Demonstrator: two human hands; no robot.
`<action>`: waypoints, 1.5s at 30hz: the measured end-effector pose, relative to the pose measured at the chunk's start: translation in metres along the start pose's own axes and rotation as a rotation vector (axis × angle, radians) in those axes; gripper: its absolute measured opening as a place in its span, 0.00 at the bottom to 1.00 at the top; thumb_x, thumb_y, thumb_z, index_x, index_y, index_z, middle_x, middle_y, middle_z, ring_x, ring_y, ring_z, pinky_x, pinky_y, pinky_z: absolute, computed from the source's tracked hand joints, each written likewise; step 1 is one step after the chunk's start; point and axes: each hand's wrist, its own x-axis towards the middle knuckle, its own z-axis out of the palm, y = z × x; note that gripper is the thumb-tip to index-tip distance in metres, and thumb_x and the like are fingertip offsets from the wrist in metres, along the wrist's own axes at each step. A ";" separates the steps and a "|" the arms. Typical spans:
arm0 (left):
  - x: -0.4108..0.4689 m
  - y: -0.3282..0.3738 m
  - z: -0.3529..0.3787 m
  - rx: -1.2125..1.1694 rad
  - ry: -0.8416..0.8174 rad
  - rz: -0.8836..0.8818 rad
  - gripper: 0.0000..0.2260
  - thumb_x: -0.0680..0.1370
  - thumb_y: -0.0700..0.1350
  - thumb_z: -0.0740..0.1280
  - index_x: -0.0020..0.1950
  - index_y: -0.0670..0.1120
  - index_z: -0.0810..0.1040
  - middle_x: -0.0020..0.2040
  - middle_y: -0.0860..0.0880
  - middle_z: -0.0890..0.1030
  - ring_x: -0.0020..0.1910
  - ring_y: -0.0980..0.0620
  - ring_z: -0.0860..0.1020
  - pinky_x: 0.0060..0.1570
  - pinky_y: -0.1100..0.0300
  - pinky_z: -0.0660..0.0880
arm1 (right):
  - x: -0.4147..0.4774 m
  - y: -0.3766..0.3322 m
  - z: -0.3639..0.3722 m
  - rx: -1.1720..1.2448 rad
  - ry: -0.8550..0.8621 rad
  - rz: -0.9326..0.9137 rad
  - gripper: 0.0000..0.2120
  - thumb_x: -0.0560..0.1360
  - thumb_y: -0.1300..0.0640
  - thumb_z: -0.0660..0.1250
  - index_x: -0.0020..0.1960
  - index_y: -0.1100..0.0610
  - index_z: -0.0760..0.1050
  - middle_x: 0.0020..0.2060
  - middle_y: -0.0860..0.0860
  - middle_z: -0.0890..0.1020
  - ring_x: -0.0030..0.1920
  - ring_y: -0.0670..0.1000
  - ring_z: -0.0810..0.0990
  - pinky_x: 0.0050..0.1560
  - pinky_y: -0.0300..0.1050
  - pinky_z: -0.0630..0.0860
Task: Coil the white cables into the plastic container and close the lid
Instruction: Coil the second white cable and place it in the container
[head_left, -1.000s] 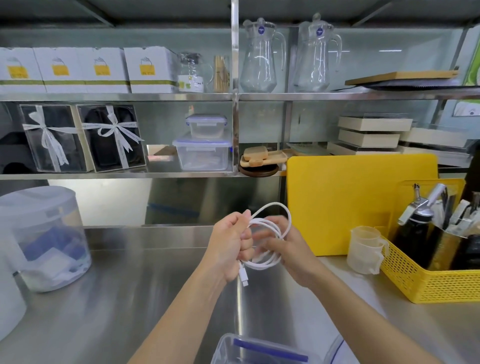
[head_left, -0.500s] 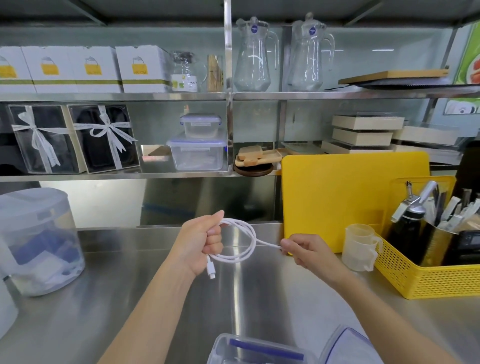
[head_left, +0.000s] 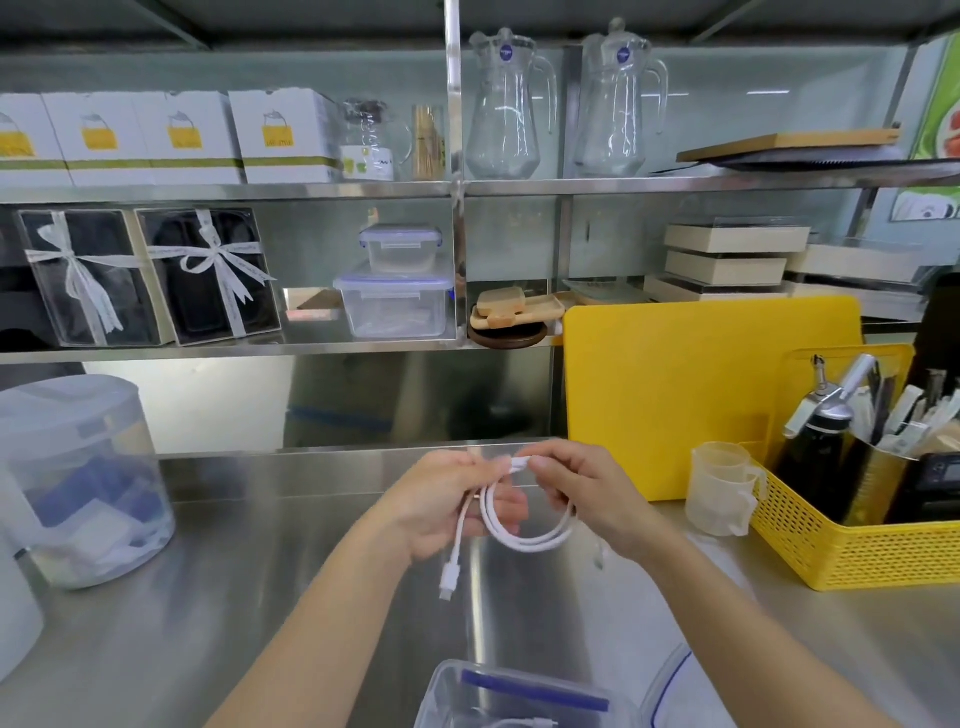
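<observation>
A white cable (head_left: 524, 538) hangs in a loose double loop between my hands, above the steel counter. My left hand (head_left: 441, 504) grips the loop's left side, and one plug dangles below it. My right hand (head_left: 582, 493) pinches the other plug end at the top of the loop, close to my left fingers. The clear plastic container (head_left: 519, 696) with a blue clip sits open at the bottom edge, with another white cable partly visible inside. Its lid (head_left: 670, 680) lies just to the right, mostly hidden behind my right forearm.
A yellow cutting board (head_left: 691, 389) leans against the back right. In front of it stand a small measuring cup (head_left: 719, 488) and a yellow basket (head_left: 857, 540) of bottles and utensils. A round translucent tub (head_left: 78, 483) is at the left. Shelves above carry pitchers and boxes.
My right hand moved left from the stretched-out cable end back to my left hand, adding another turn to the loop. Both hands sit slightly lower and nearer the middle.
</observation>
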 end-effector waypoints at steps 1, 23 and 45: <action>-0.002 0.005 -0.007 0.098 -0.048 -0.066 0.06 0.76 0.40 0.67 0.41 0.38 0.79 0.36 0.40 0.84 0.36 0.44 0.84 0.37 0.54 0.81 | 0.000 -0.002 -0.004 -0.054 -0.075 0.008 0.11 0.77 0.61 0.61 0.44 0.51 0.80 0.24 0.41 0.74 0.26 0.40 0.69 0.28 0.31 0.67; 0.007 -0.046 0.021 0.118 0.289 0.371 0.17 0.70 0.35 0.72 0.45 0.44 0.64 0.30 0.46 0.76 0.19 0.53 0.75 0.23 0.64 0.76 | -0.006 -0.007 0.009 -0.262 0.027 -0.056 0.08 0.77 0.60 0.60 0.46 0.57 0.79 0.30 0.38 0.78 0.33 0.36 0.75 0.33 0.26 0.68; 0.010 -0.060 -0.019 -0.883 0.046 -0.140 0.16 0.76 0.39 0.58 0.59 0.28 0.71 0.57 0.33 0.76 0.52 0.36 0.77 0.53 0.46 0.76 | -0.022 0.024 0.016 -0.494 -0.120 -0.330 0.15 0.69 0.76 0.63 0.42 0.59 0.82 0.47 0.52 0.85 0.60 0.47 0.74 0.70 0.35 0.57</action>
